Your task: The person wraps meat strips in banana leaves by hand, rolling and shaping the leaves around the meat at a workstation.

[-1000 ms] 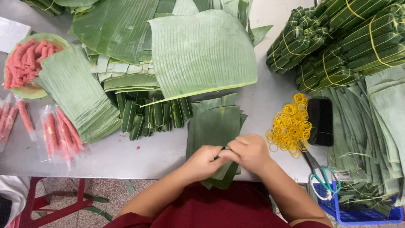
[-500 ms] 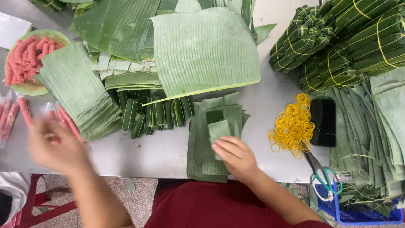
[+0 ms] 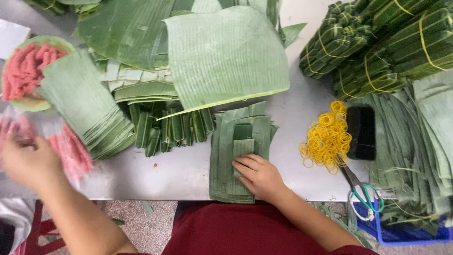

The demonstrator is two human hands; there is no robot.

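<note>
Now right hand (image 3: 258, 177) flat on leaf stack (image 3: 231, 160); left hand (image 3: 28, 160) at pink sticks (image 3: 73, 153).

1 head cam, looking straight down, close over table edge (image 3: 179, 174) w/ leaves.

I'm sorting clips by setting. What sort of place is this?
Probably a small food-wrapping workstation. A metal table holds stacked banana leaves, tied leaf-wrapped bundles, yellow rubber bands and pink meat sticks in plastic.

Grey table (image 3: 179, 172) under leaf stacks (image 3: 238, 156), yellow bands (image 3: 326, 138)
</note>
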